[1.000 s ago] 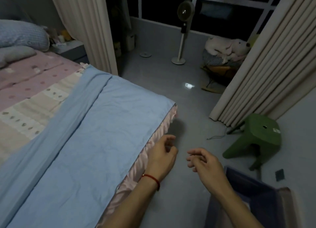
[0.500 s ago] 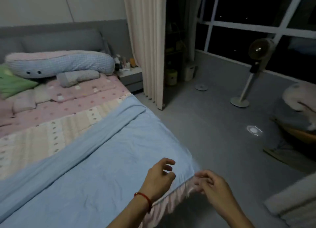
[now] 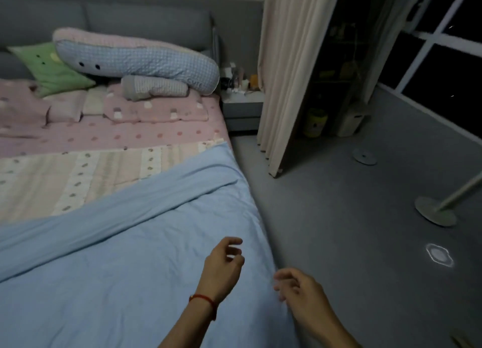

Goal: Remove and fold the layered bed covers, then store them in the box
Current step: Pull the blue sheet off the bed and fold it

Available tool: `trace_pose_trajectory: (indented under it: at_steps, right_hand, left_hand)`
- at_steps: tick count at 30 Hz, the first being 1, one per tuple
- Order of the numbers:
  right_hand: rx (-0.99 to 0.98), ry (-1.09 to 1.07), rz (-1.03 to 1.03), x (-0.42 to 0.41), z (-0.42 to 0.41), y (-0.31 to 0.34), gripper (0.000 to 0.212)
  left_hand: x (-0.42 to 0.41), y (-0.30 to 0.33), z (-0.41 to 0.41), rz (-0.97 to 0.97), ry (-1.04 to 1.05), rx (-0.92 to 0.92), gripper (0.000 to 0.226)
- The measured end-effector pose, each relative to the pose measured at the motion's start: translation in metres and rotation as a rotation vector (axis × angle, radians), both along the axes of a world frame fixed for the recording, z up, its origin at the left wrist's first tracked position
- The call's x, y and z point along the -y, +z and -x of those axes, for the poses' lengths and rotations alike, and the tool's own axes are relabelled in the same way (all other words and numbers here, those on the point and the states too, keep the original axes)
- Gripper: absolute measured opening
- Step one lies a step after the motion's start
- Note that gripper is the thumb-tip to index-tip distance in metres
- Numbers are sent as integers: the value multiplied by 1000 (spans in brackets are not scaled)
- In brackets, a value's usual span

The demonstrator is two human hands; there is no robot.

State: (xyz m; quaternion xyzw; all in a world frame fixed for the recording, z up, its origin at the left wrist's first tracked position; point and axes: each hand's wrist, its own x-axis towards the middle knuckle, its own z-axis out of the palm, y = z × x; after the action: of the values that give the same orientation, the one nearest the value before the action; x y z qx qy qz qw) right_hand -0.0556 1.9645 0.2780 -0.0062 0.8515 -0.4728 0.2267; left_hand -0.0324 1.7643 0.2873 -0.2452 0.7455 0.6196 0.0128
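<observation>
Head view. Change from half a second ago: the view has swung further over the bed, so more of the headboard end shows; the pink frilled edge seen below the bed's side is out of sight, and both hands sit higher over the cover.

Blue bed cover [image 3: 125, 282]: spread across the near half of the bed, its upper edge folded back in a diagonal band; beyond it lies a striped cream quilt [image 3: 78, 175], then a pink dotted sheet [image 3: 130, 136].

Left hand [image 3: 221, 269]: red string at the wrist, fingers loosely curled, grasping nothing, poised above the blue bed cover near its right edge; contact cannot be told.

Right hand [image 3: 300, 293]: blurred, fingers loosely bent, released, at the cover's edge where the bed meets the floor [image 3: 352, 230]; whether it touches the cloth cannot be told.

Head of bed: long blue pillow [image 3: 140, 63], green pillow [image 3: 49, 68]. Beside the bed: nightstand [image 3: 242, 107], curtain [image 3: 289, 68], fan base [image 3: 435, 214].
</observation>
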Motion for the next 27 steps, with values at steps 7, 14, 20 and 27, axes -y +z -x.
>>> trace_pose_trajectory:
  at_steps: [7,14,20,27]
  right_hand:
    - [76,155,47,22,151,-25,12]
    - [189,524,-23,45,285,-59,26]
    - [60,639,57,86,390,-21,22]
    - [-188,613,-81,111,477,-42,28]
  left_hand:
    - [-6,2,95,43,237,31,32]
    - [-46,15,196,153,528,104,37]
    - [-61,49,265,193,596,86,39]
    - [-49,44,280,267,734,-62,39]
